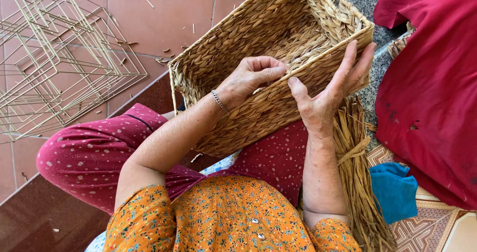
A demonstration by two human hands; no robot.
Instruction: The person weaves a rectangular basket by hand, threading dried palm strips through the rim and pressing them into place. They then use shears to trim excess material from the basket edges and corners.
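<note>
Sitting closest to the camera is the person's orange flowered blouse (228, 217), with dotted maroon trousers (89, 152) under the forearms. Just beyond, a rectangular woven straw basket (258, 48) rests tilted on the lap, its opening turned away and up.

The left hand (251, 78), a thin bracelet (218, 101) at its wrist, is curled nearly closed, thumb and fingertips pinched together at the basket's near rim; it seems to nip a strand of the weave, though the strand itself is too fine to make out. The right hand (330, 90) is mostly open, fingers spread and laid flat along the same rim wall further right, thumb pointing toward the other hand, steadying rather than gripping. So the basket lies between and under both hands, touching each.

To work this rim well, I judge the flat hand should brace the wall firmly while the pinch pulls snugly along the weave, not outward.

A bundle of loose dry straw (360, 182) lies beside the right forearm, a blue cloth (395, 190) next to it, red fabric (432, 93) beyond. Far left on the tiled floor (164, 18) lies a stack of thin wire frames (54, 53).
</note>
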